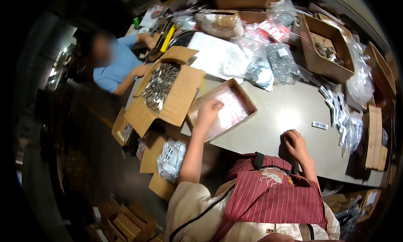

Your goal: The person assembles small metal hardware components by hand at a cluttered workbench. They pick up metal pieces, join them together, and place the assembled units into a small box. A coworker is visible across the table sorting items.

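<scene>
My left hand (208, 113) reaches over a shallow cardboard box (247, 113) on the table, its fingers bent and pressed together. Clear plastic bags (231, 110) with reddish print lie inside that box, just beside my fingertips. Whatever those fingers pinch, if anything, is too small to tell. At the table's front edge rests my right hand (296, 144), with fingers curled inward and the palm side hidden. To its right, a single small white and silver metal piece (320, 125) lies alone on the grey tabletop. Farther right is a loose pile of similar silver pieces (338, 110).
An open carton (180, 97) full of small metal parts (160, 86) stands left of the shallow box. Bagged hardware (283, 63) crowds the back. A deep brown box (308, 40) stands back right. A co-worker in a blue shirt (113, 74) is at the far left.
</scene>
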A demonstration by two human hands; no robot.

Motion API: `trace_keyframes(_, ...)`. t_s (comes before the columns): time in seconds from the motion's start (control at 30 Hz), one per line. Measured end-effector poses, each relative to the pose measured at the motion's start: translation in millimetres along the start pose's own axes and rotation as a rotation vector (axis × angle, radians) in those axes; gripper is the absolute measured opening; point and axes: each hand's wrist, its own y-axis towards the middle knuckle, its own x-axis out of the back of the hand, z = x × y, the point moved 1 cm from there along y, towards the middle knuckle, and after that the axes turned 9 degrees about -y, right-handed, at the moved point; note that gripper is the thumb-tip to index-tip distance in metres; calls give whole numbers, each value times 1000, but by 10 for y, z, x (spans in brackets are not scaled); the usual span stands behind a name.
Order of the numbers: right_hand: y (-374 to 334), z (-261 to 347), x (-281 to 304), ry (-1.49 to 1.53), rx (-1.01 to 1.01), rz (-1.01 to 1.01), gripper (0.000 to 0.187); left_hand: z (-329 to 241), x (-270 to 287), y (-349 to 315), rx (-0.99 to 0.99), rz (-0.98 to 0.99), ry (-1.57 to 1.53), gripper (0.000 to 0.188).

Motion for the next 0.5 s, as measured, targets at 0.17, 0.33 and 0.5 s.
trace_keyframes(0.17, 94, 145, 26, 80, -80, -13, 41, -83, 65, -11, 115, -70, -389, 24)
trace_keyframes(0.33, 135, 115, -29, 80, -48, -24, 55, -208, 61, 52, 48, -133, -624, 33)
trace_keyframes(0.5, 97, 85, -86, 117, -63, -21, 62, -388, -10, 88, 29, -250, -668, 39)
